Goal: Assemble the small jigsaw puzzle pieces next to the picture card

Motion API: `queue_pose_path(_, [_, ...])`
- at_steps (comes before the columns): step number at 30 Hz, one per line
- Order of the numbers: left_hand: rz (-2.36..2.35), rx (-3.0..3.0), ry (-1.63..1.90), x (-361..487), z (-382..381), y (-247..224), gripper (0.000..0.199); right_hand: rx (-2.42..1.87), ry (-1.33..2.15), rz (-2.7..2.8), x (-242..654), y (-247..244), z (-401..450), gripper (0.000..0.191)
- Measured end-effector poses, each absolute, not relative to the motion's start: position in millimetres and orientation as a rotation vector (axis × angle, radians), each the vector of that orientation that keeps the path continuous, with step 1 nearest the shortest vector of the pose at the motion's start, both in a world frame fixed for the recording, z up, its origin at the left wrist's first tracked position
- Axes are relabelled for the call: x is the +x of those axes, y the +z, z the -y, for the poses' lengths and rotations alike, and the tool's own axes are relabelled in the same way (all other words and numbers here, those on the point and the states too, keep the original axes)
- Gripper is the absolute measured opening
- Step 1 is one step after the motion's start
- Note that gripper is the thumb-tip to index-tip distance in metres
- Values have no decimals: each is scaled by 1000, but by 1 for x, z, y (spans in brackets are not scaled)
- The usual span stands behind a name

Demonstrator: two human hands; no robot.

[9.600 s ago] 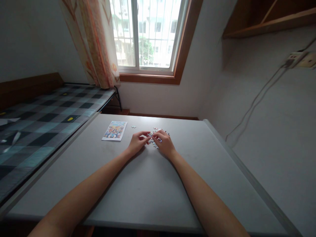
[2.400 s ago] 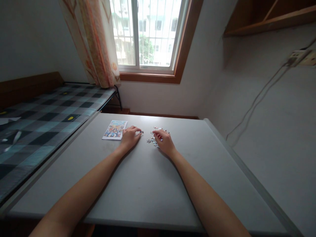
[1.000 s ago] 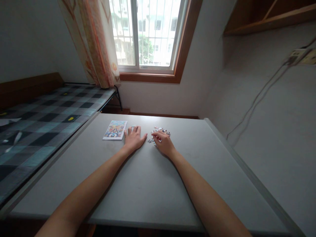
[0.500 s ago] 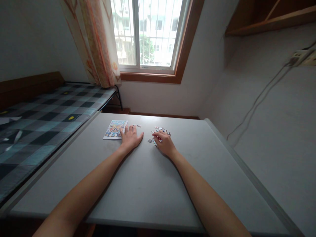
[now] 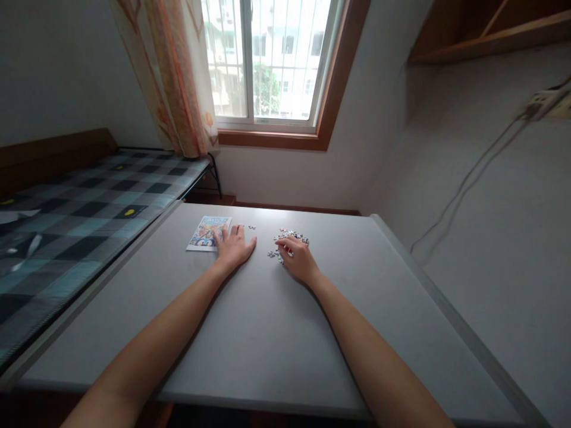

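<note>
Fingers spread, my left hand (image 5: 233,247) rests at the right edge of a colourful printed picture sheet (image 5: 203,235), partly covering it. A few jigsaw puzzle pieces (image 5: 252,227) lie just beyond its fingertips. My right hand (image 5: 300,258) is over a loose pile of small jigsaw puzzle pieces (image 5: 292,233), thumb and index finger drawn together at the pile's left side. Whatever sits between those fingertips is too small to make out. Part of the pile is hidden under this hand.
Both forearms lie across a light grey table (image 5: 250,351). On the left stands a bed with a checked mattress (image 5: 151,187). A window (image 5: 281,71) with a patterned curtain (image 5: 173,89) is ahead. Cables (image 5: 464,184) hang on the right wall, below a wooden shelf (image 5: 491,44).
My left hand has shifted slightly left, farther over the picture sheet. The right hand stays at the pile in almost the same pose.
</note>
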State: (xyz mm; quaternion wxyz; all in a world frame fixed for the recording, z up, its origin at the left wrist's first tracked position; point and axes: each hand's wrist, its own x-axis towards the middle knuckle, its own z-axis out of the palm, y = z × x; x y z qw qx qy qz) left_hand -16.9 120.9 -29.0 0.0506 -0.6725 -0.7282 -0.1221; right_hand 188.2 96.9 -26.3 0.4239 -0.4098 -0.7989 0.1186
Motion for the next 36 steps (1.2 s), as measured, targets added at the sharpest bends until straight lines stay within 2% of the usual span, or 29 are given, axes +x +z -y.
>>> queue_pose_path(4, [2073, -2054, -471, -15, -115, -26, 66, -1027, 298, 1995, 188, -27, -97, 18])
queue_pose_path(8, [1931, -2253, -410, -15, -114, -25, 64, -1027, 301, 2001, 188, -27, -97, 17])
queue_pose_path(13, [1983, -2332, -266, -16, -118, -27, 69, -1028, 314, 2001, 187, -25, -96, 18])
queue_pose_path(36, [2108, -2260, -271, -13, -117, -25, 70, -1041, 315, 2003, 187, -29, -97, 17])
